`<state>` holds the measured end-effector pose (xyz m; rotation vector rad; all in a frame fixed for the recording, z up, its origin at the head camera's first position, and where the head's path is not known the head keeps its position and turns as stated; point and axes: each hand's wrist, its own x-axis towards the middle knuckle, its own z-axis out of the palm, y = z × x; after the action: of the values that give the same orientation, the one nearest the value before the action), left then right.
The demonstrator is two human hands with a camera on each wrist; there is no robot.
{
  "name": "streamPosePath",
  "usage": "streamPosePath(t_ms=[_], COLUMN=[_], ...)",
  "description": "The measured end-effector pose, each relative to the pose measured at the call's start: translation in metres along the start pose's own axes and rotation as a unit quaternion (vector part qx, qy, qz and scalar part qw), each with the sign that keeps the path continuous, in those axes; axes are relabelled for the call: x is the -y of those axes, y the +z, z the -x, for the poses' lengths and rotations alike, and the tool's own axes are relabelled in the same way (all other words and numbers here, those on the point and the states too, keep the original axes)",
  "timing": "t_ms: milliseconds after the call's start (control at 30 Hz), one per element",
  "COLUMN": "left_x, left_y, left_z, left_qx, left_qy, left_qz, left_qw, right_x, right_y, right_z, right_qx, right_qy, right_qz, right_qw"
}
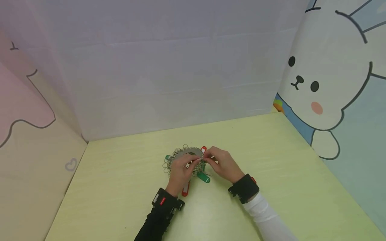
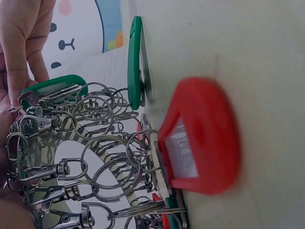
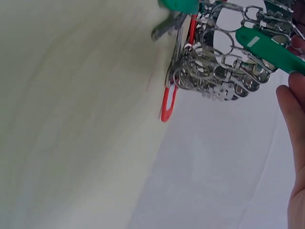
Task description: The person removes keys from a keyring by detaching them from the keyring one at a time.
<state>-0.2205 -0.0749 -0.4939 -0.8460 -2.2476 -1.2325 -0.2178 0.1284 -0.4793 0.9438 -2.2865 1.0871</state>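
Both hands met at the right edge of a round grey rack (image 1: 188, 151), which lay just below the centre of the head frame on the pale yellow worktop (image 1: 120, 187). The left hand's (image 1: 180, 169) grip was nearly closed, thumb and forefinger pinching the rack's rim; the right hand's (image 1: 224, 164) grip was likewise drawn together there. Which small metal part each pinched, I could not tell. Swivel clasps (image 2: 47, 171) and split rings (image 2: 114, 167) crowded the rack. A green tag (image 1: 204, 177) angled out at its lower right, and a red tag (image 1: 185, 189) showed beside the left wrist.
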Motion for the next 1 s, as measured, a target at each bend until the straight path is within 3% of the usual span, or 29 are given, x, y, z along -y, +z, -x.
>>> streamPosePath(t_ms=[167,300,667,767,1000], left_x=[-0.0002,-0.0015,0.0018,0.0030,0.0025], left_y=[0.0001,-0.0013,-0.0003,-0.0001,-0.0009], left_z=[-0.0001,-0.0004,0.0019,0.0019,0.0023], left_qx=[0.003,0.008,0.016,0.016,0.010], left_qy=[0.003,0.001,-0.012,-0.011,-0.016], left_qz=[-0.001,-0.007,0.025,0.029,0.035], left_qw=[1.0000,0.9999,0.9995,0.9994,0.9992], right_x=[0.0032,0.0037,0.0015,0.0005,0.0011], right_y=[-0.0033,-0.0037,0.0000,0.0000,-0.0001], right_z=[-0.0015,-0.0018,0.0001,0.0004,0.0032], right_qx=[0.008,0.002,-0.029,-0.024,0.010], right_qy=[-0.037,-0.052,-0.005,-0.002,0.050], right_qz=[0.051,0.063,-0.010,-0.022,-0.097], right_qw=[0.9980,0.9967,0.9995,0.9995,0.9939])
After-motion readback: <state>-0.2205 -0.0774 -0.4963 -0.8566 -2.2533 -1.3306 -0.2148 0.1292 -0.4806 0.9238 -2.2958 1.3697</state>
